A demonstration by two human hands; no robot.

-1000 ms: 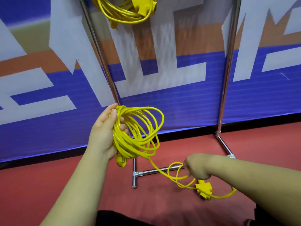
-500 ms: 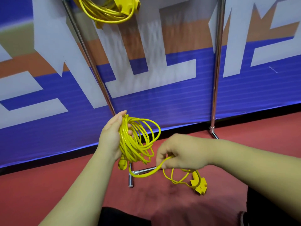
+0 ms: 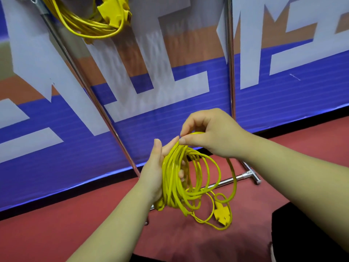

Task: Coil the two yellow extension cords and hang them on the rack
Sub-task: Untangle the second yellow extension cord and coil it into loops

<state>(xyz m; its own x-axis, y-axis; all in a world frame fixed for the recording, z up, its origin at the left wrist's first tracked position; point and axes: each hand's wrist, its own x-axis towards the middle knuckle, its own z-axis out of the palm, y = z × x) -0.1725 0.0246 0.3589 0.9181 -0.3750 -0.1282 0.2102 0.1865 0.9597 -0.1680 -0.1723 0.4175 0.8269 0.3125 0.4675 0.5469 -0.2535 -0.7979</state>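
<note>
Head view, progress: a hung cord (image 3: 90, 25) is already coiled at the top left of the rack (image 3: 229, 72); the held cord (image 3: 173, 178) is nearly wound but not hung; well past halfway, by my reckoning
Banner (image 3: 56, 167): ribbed matte sheet; blue with white and orange blocks
Floor (image 3: 75, 233): red, smooth, faintly mottled
Rack: thin shiny chrome tubes; two uprights with a T-shaped foot on the floor, just in front of the banner
Held cord: thin, round, glossy yellow; many loose uneven loops in the air before the rack; probably springy and apt to slip apart
Left hand (image 3: 153, 173): fingers curled round one side of the loops, thumb upright
Right hand (image 3: 211, 135): thumb and forefinger pinching a strand at the coil's top, beside the left fingertips
Socket (image 3: 222, 214): flat, blocky, yellow; dangles with a short slack loop under the coil; left to do: wind that in, then hang the coil
</note>
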